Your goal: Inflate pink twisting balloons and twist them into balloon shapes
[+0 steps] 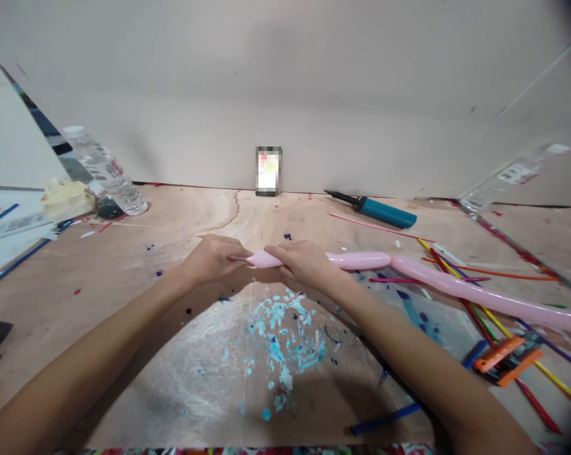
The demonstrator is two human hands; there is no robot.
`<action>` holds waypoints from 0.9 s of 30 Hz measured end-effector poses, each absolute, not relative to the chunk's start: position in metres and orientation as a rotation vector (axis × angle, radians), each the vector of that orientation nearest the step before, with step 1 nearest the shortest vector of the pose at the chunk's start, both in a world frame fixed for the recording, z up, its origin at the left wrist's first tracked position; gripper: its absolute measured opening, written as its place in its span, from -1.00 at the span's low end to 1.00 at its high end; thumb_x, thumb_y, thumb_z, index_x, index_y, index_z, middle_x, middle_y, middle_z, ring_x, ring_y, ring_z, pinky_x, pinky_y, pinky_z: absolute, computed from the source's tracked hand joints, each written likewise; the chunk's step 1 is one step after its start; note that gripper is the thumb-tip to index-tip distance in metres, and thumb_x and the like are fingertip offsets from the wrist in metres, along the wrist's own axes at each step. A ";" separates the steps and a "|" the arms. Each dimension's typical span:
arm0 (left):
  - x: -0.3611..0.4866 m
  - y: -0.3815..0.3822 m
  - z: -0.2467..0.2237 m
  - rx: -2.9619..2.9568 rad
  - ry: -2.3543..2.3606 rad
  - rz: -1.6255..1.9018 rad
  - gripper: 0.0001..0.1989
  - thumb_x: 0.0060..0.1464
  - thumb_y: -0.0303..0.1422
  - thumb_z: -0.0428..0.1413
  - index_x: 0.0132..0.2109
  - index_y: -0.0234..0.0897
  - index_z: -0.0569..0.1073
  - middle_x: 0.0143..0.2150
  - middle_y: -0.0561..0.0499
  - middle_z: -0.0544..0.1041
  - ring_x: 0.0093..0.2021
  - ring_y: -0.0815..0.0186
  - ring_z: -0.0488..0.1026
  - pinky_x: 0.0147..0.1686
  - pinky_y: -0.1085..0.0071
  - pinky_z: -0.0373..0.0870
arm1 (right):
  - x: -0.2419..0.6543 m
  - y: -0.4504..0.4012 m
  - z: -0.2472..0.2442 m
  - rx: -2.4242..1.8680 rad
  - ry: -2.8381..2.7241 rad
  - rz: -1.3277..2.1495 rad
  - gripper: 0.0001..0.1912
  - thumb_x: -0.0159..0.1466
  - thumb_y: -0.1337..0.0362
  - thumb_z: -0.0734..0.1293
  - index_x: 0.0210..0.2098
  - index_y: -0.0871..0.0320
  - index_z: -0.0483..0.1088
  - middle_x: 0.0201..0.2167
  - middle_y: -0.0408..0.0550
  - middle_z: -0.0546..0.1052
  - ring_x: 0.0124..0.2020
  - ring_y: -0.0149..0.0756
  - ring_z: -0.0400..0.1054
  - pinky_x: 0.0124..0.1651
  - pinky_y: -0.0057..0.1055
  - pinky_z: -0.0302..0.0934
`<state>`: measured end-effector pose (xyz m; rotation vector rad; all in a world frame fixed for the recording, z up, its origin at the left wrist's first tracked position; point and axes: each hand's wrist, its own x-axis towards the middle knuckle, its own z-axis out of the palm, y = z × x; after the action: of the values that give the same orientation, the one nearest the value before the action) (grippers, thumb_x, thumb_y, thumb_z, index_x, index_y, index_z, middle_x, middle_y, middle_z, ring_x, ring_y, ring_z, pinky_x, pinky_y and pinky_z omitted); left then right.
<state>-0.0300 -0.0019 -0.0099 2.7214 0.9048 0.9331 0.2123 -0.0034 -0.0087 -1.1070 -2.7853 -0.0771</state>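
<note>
A long pink modelling balloon (361,260) stretches from my hands out past the right edge of the view. One twist pinches it a short way to the right of my right hand. My left hand (214,258) is closed on the thin end of the balloon at its left tip. My right hand (304,262) wraps over the inflated part just beside it, fingers closed around it. A short pink bulge shows between the two hands. The balloon's far end lies outside the view.
A blue hand pump (387,212) lies near the wall. A phone (268,172) leans upright there. Uninflated balloons (479,322) and an orange-black tool (508,360) lie at right. Plastic bottles stand left (108,174) and right (508,177). Blue paint flecks (285,335) mark the wooden table.
</note>
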 end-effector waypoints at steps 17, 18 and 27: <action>-0.027 -0.007 0.003 2.729 1.063 0.407 -0.59 0.15 -0.01 0.00 -0.03 -0.16 0.49 -0.24 -0.01 0.59 -0.28 0.27 0.50 -0.37 0.45 0.22 | 0.204 -0.011 -0.005 -1.356 -2.777 -0.106 -0.83 0.15 0.27 0.28 -0.24 0.13 0.35 -0.26 -0.01 0.53 -0.26 -0.17 0.38 -0.30 -0.37 0.02; -0.026 -0.008 0.003 2.732 1.024 0.422 -0.63 0.19 -0.06 -0.01 -0.09 -0.19 0.51 -0.29 0.00 0.58 -0.33 0.31 0.49 -0.38 0.46 0.20 | 0.203 -0.011 -0.006 -1.372 -2.777 -0.091 -0.84 0.15 0.26 0.28 -0.26 0.13 0.35 -0.27 -0.02 0.53 -0.27 -0.17 0.38 -0.31 -0.37 0.02; -0.023 -0.010 0.000 2.753 0.989 0.385 -0.65 0.21 -0.12 -0.03 -0.22 -0.28 0.49 -0.38 -0.01 0.53 -0.40 0.35 0.41 -0.41 0.46 0.13 | 0.199 -0.014 -0.006 -1.471 -2.773 0.022 -0.78 0.17 0.19 0.26 -0.22 0.12 0.37 -0.24 0.00 0.54 -0.26 -0.15 0.39 -0.30 -0.37 0.04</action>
<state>-0.0228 -0.0100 0.0004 2.7528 0.9888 0.3849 0.1992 -0.0140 -0.0062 -1.4710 -2.7727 0.0219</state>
